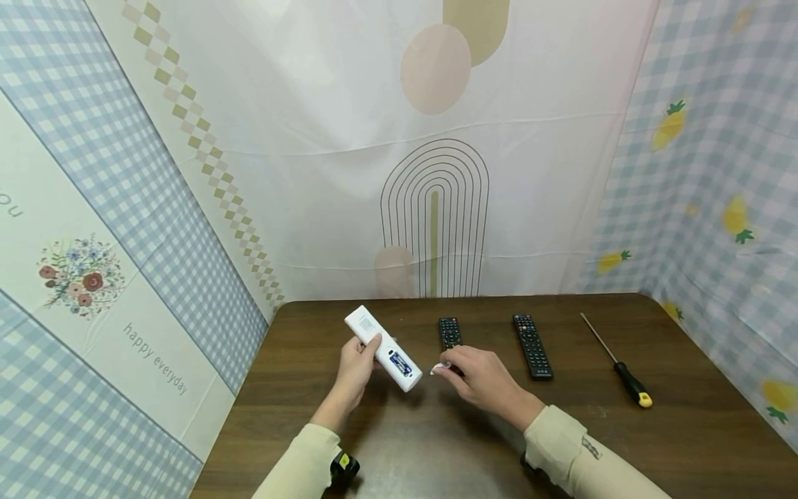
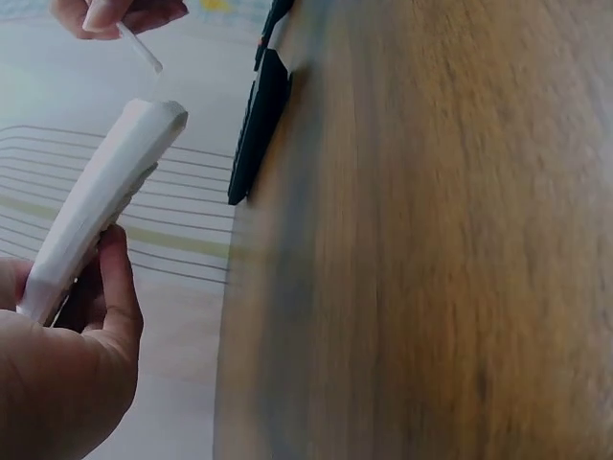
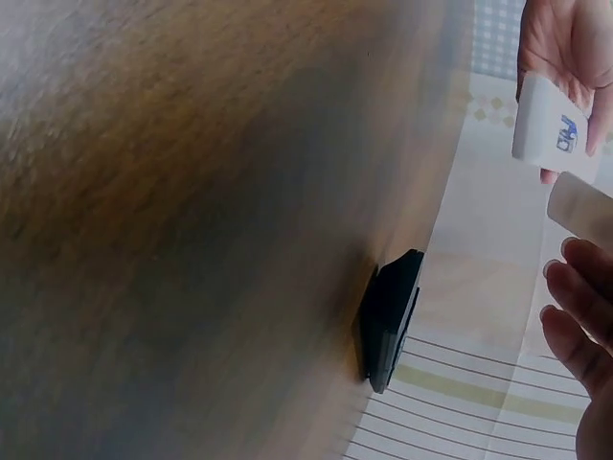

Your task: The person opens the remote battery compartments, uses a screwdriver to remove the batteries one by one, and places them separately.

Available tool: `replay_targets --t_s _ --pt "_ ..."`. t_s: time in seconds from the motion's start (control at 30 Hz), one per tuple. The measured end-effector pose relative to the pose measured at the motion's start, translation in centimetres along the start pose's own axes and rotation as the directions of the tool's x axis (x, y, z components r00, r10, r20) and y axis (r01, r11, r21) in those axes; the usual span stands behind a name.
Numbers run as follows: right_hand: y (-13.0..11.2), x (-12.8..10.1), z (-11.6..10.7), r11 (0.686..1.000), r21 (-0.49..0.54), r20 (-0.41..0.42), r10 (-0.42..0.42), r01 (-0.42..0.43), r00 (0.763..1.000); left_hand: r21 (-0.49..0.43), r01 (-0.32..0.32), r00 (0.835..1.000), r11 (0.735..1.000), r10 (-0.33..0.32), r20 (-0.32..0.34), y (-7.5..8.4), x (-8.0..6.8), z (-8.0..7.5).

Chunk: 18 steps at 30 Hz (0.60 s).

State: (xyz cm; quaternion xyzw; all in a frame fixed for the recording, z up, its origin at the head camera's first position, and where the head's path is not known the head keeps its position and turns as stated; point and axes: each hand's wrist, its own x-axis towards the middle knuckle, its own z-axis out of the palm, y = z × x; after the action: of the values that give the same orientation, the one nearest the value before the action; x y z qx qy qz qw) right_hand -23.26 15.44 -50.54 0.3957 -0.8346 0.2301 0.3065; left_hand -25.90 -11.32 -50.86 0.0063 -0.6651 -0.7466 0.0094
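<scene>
My left hand grips a white remote above the table, back side up, with blue batteries showing in its uncovered compartment. Just to its right, my right hand pinches a thin white battery cover in its fingertips, close to the remote's near end and apart from it. In the left wrist view the white remote tilts up from my left hand, and the cover hangs above its tip. The right wrist view has the remote's end and the cover near my right fingers.
Two black remotes lie side by side on the dark wooden table, the left one partly behind my right hand. A screwdriver with a black and yellow handle lies further right. Cloth backdrops close in the far and side edges.
</scene>
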Motion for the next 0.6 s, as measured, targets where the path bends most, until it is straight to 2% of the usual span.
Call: replay_targets --t_s 0.2,0.33,0.5,0.6 --pt "-0.3 0.2 -0.1 0.999 -0.032 -0.003 -0.028 0.028 1.000 0.047 0.020 1.000 0.999 -0.019 -0.020 -0.5 1.2 -0.6" --pt "-0.5 0.2 -0.1 0.998 -0.042 -0.004 -0.038 0.038 0.999 0.153 0.038 0.998 0.988 -0.031 -0.047 -1.0 2.2 -1.2" --pt "-0.4 0.0 0.0 0.998 -0.041 -0.016 -0.052 0.052 0.999 0.310 0.076 0.997 0.948 -0.078 -0.006 -1.3 3.7 -1.6" --pt "-0.4 -0.1 0.0 0.998 -0.043 -0.011 -0.045 0.044 0.999 0.386 0.078 0.995 0.919 -0.093 0.022 -1.4 4.7 -1.5"
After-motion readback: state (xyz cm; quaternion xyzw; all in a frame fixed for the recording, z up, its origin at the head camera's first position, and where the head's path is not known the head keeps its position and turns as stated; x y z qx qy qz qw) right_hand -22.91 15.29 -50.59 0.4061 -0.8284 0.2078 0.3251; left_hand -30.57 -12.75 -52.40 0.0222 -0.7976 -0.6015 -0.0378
